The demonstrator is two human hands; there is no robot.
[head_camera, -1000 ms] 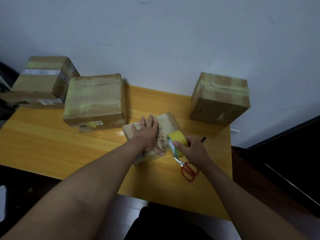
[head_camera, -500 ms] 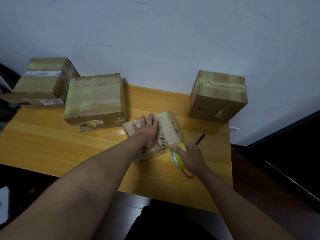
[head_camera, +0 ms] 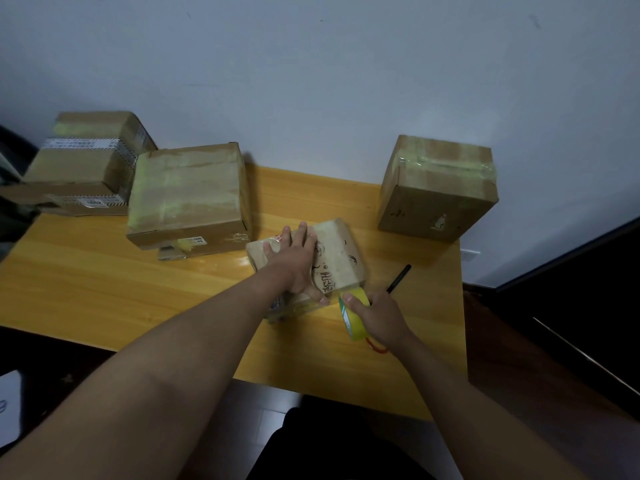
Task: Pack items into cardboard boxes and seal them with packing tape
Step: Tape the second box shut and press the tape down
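Left hand (head_camera: 296, 263) lay flat, fingers straight and spread, pressing down on top of the small box (head_camera: 337, 258) at mid-desk. Right hand (head_camera: 379, 317) was curled round a yellow tape roll (head_camera: 353, 313), gripping it just beside the box's near right corner, the roll standing on edge close to the desk (head_camera: 104, 289) surface. The small box carried dark scribbled marks on top, right of the left hand; something clear or shiny showed at its near lower edge, too blurred to tell what. Under the right wrist a red loop, a scissors handle (head_camera: 379, 348), poked out, the rest hidden. A black pen (head_camera: 398, 278) lay just beyond the right hand, angled away. Farther right and back, a taped box (head_camera: 438, 188) sat against the wall (head_camera: 311, 81). Left of the left hand, a larger taped box (head_camera: 188, 197) sat near, with a flat piece under it. Far left, another box (head_camera: 90, 161) with printed labels, partly off the desk edge.
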